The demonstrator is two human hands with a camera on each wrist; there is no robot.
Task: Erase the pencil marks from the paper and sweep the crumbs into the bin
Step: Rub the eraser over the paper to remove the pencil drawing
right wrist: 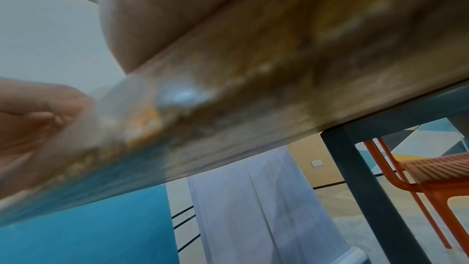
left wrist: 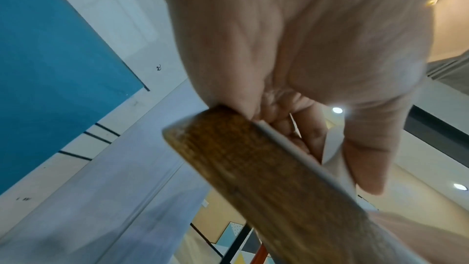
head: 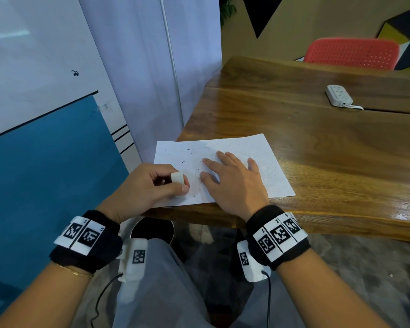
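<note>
- Our left hand (head: 149, 185) curls around a white eraser (head: 177, 177), pinching it over the near left corner of the paper (head: 268, 159).
- Dark crumbs (head: 184, 161) lie scattered just beyond that hand.
- Our right hand (head: 232, 181) lies flat with fingers spread, pressing the paper onto the table (head: 317, 143).
- The bin (head: 152, 229) sits below, between our wrists.

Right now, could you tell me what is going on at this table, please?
A person sits at the brown wooden table, working on a white sheet of paper at its corner. The left hand pinches a small white eraser against the sheet, while the right hand lies flat on it, holding it down. Dark eraser crumbs dot the paper, and faint pencil lines remain. A round dark bin waits below the table edge.
</note>
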